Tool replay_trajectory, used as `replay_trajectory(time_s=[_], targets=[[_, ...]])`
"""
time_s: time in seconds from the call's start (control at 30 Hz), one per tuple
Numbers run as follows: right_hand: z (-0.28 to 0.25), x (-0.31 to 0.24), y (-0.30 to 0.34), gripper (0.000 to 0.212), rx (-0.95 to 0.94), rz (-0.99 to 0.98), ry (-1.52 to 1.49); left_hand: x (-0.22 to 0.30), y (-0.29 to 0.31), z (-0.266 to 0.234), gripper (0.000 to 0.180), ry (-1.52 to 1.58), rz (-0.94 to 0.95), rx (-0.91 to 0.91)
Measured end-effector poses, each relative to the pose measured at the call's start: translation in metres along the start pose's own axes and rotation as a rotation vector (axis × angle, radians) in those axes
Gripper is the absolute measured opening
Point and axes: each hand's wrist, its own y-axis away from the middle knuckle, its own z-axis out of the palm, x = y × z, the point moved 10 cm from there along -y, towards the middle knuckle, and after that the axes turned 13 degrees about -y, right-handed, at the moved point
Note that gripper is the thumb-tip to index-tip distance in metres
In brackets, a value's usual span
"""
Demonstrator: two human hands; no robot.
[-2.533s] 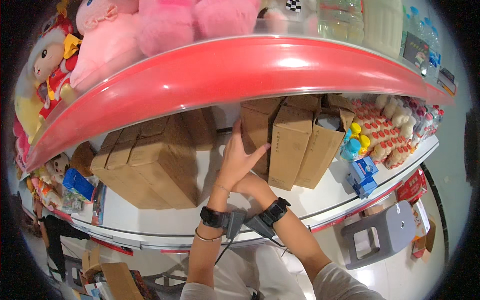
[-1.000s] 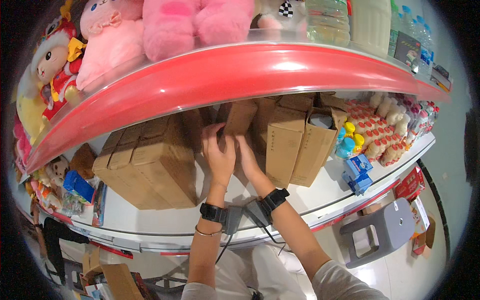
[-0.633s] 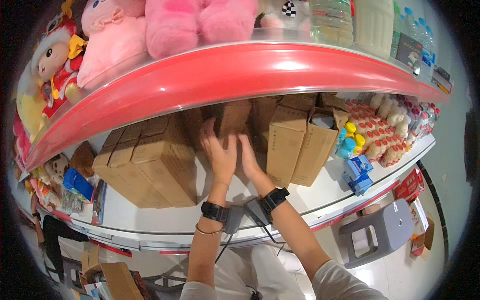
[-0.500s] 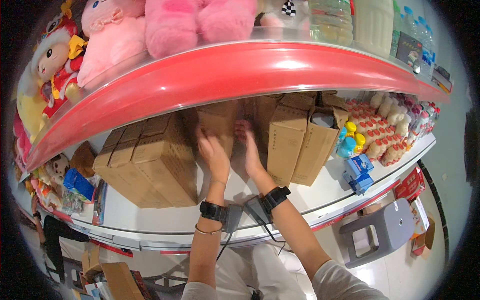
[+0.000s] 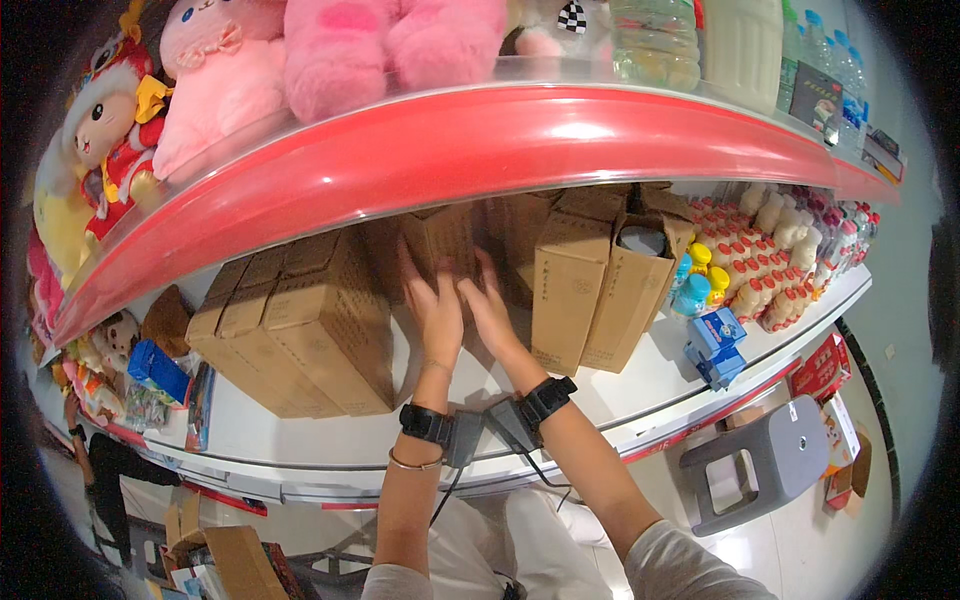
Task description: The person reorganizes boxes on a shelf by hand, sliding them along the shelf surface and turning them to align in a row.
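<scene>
Under the red-edged upper shelf, a tall brown cardboard box (image 5: 443, 236) stands deep on the white shelf, its top partly hidden by that edge. My left hand (image 5: 434, 312) is on its left side, fingers stretched along it and thumb at the front. From the right, my right hand (image 5: 488, 312) closes on the same box, fingers by its right side and thumb in front. To the left is a row of similar boxes (image 5: 320, 325). On the right stand another brown box (image 5: 570, 285) and an open-topped box (image 5: 632, 290) with something round inside.
Small bottles with red caps (image 5: 745, 255) and blue cartons (image 5: 718, 345) sit on the right of the shelf (image 5: 450, 435). Plush toys (image 5: 340, 50) and large bottles line the upper shelf. A grey stool (image 5: 760, 465) is on the floor, and a person's leg (image 5: 105, 490) shows at far left.
My right hand has moved left, from apart from the box to against it, and the two hands are closer together. My left hand has shifted slightly on the box.
</scene>
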Motion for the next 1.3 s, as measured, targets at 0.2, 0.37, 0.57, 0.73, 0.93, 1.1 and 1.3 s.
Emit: replay_trajectory(time_s=[0.2, 0.37, 0.57, 0.73, 0.93, 1.1, 1.3], targets=[[0.010, -0.006, 0.005, 0.059, -0.026, 0.021, -0.061, -0.013, -0.003, -0.016, 0.049, 0.124, -0.117, 0.086], [0.005, -0.007, 0.001, 0.053, -0.009, -0.047, -0.050, -0.016, -0.001, -0.018, 0.050, 0.146, -0.138, 0.154], [0.017, -0.015, 0.008, 0.028, -0.041, -0.129, 0.136, -0.067, -0.007, -0.004, 0.059, 0.261, -0.335, 0.146], [0.022, -0.021, 0.008, 0.027, -0.051, -0.203, 0.152, -0.091, -0.002, -0.003, 0.063, 0.203, -0.486, 0.189], [-0.012, 0.015, -0.003, 0.027, 0.127, -0.088, 0.066, -0.073, -0.006, 0.002, 0.053, 0.044, -0.366, 0.045], [0.001, 0.005, 0.006, 0.058, 0.044, 0.038, 0.149, -0.044, -0.006, -0.020, 0.037, 0.011, -0.096, 0.199], [-0.018, 0.008, 0.006, 0.048, 0.204, 0.002, 0.224, -0.009, -0.002, -0.010, 0.049, -0.116, 0.094, 0.056]])
